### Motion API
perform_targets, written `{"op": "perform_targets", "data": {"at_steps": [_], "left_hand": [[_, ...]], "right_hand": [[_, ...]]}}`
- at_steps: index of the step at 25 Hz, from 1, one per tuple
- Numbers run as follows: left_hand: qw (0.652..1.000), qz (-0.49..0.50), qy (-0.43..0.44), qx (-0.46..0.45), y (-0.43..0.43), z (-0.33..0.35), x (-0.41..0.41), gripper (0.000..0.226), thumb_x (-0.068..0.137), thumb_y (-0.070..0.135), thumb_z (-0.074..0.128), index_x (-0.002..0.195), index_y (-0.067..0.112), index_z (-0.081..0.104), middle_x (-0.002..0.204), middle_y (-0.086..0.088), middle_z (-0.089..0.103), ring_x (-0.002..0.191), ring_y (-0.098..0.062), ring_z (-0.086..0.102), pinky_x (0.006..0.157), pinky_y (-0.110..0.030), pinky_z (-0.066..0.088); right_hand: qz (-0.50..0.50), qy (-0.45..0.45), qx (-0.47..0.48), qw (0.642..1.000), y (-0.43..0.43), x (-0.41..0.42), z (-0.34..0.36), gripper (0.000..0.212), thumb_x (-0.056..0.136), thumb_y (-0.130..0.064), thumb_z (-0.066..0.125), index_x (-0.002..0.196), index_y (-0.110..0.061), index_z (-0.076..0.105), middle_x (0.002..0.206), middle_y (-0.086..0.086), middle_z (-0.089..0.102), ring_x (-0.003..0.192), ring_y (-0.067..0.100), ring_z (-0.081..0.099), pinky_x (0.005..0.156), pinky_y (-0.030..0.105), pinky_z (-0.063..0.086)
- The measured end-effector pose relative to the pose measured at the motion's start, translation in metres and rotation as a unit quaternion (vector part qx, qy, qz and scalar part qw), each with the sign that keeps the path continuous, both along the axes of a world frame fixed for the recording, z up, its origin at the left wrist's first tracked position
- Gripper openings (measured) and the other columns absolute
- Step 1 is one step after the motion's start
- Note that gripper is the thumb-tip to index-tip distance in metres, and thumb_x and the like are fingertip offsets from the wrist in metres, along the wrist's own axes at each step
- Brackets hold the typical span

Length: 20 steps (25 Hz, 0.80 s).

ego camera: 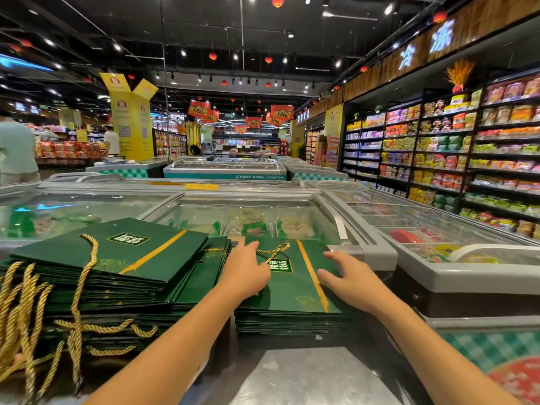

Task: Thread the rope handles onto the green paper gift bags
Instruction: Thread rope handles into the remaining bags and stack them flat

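Observation:
Two stacks of flat green paper gift bags lie on a freezer lid. The top bag (295, 285) of the right stack has a gold rope handle (274, 251) looped at its far edge. My left hand (245, 270) rests on this bag's left side with straight fingers, near the rope. My right hand (347, 280) touches the bag's right edge, fingers spread and relaxed. The left stack (117, 258) is taller, with gold rope handles (29, 302) hanging over its near side.
Glass-lidded chest freezers (248, 211) stretch ahead and to the right. Stocked shelves (467, 153) line the right wall. A person in a pale shirt (17, 150) stands at far left. A shiny metal surface (306, 378) lies just below the stacks.

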<state>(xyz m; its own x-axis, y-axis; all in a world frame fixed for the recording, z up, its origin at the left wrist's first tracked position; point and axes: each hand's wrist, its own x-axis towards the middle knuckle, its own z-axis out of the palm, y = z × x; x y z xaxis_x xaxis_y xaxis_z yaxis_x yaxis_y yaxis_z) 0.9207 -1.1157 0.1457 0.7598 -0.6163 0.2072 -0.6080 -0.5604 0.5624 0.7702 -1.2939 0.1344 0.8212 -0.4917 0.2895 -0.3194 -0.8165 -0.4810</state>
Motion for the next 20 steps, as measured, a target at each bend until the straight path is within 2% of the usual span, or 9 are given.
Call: {"op": "perform_targets", "data": {"at_steps": [1, 3, 5, 7, 13, 16, 18, 20], "left_hand": [[0.999, -0.010, -0.041, 0.022, -0.005, 0.002, 0.004, 0.063, 0.102, 0.027, 0.045, 0.160, 0.021, 0.021, 0.169, -0.009, 0.006, 0.154, -0.031, 0.012, 0.123, -0.047, 0.021], [0.987, -0.037, -0.117, 0.105, -0.017, 0.000, 0.009, 0.061, 0.105, 0.040, 0.035, 0.161, 0.027, 0.014, 0.169, -0.009, -0.003, 0.155, -0.033, -0.003, 0.126, -0.049, 0.006], [0.972, -0.053, -0.144, 0.178, -0.028, -0.012, 0.014, 0.060, 0.106, 0.048, 0.026, 0.161, 0.031, 0.009, 0.169, -0.010, -0.007, 0.155, -0.033, -0.007, 0.126, -0.049, 0.001], [0.968, -0.062, -0.125, 0.208, -0.035, -0.027, 0.018, 0.060, 0.106, 0.050, 0.020, 0.161, 0.033, 0.006, 0.169, -0.010, -0.005, 0.155, -0.032, -0.005, 0.126, -0.048, 0.000], [0.969, -0.057, -0.115, 0.212, -0.040, -0.044, 0.019, 0.060, 0.104, 0.051, 0.016, 0.161, 0.034, 0.004, 0.169, -0.008, -0.003, 0.156, -0.028, -0.005, 0.126, -0.046, -0.001], [0.970, -0.052, -0.118, 0.205, -0.037, -0.042, 0.014, 0.060, 0.104, 0.052, 0.017, 0.161, 0.034, 0.007, 0.169, -0.008, 0.001, 0.156, -0.028, -0.003, 0.126, -0.046, 0.001], [0.975, -0.043, -0.124, 0.178, -0.031, -0.035, 0.005, 0.058, 0.104, 0.049, 0.025, 0.160, 0.032, 0.019, 0.168, -0.010, 0.015, 0.154, -0.029, 0.011, 0.125, -0.045, 0.012], [0.980, -0.038, -0.126, 0.149, -0.020, -0.020, -0.005, 0.053, 0.103, 0.043, 0.037, 0.153, 0.025, 0.036, 0.157, -0.011, 0.035, 0.144, -0.030, 0.034, 0.115, -0.044, 0.031]], "right_hand": [[0.006, 0.001, -0.018, 1.000, 0.001, 0.009, 0.004, 0.065, 0.100, -0.049, 0.054, 0.156, -0.023, 0.036, 0.164, 0.001, 0.033, 0.151, 0.018, 0.029, 0.120, 0.035, 0.028], [0.021, 0.033, -0.058, 0.998, 0.004, 0.028, 0.007, 0.068, 0.101, -0.055, 0.048, 0.159, -0.026, 0.029, 0.168, 0.003, 0.021, 0.155, 0.020, 0.017, 0.124, 0.041, 0.021], [0.027, 0.091, -0.088, 0.992, 0.008, 0.044, 0.000, 0.070, 0.101, -0.060, 0.040, 0.161, -0.029, 0.022, 0.170, 0.006, 0.012, 0.157, 0.024, 0.006, 0.126, 0.045, 0.015], [0.024, 0.145, -0.103, 0.984, 0.008, 0.052, -0.013, 0.070, 0.102, -0.063, 0.031, 0.162, -0.031, 0.017, 0.170, 0.008, 0.007, 0.157, 0.026, 0.002, 0.127, 0.046, 0.009], [0.031, 0.220, -0.114, 0.968, -0.001, 0.061, -0.032, 0.069, 0.102, -0.064, 0.019, 0.163, -0.033, 0.008, 0.171, 0.006, -0.001, 0.157, 0.026, -0.001, 0.126, 0.046, 0.004], [0.029, 0.226, -0.114, 0.967, -0.001, 0.061, -0.033, 0.069, 0.103, -0.064, 0.018, 0.163, -0.032, 0.006, 0.171, 0.006, -0.002, 0.157, 0.026, -0.002, 0.126, 0.046, 0.002], [0.024, 0.207, -0.128, 0.970, 0.004, 0.057, -0.030, 0.066, 0.104, -0.062, 0.019, 0.162, -0.032, 0.012, 0.171, 0.005, 0.007, 0.157, 0.025, 0.001, 0.126, 0.046, 0.002], [0.017, 0.156, -0.207, 0.966, 0.013, 0.051, -0.025, 0.058, 0.105, -0.058, 0.026, 0.155, -0.029, 0.034, 0.162, 0.003, 0.033, 0.154, 0.025, 0.016, 0.124, 0.046, 0.012]]}}
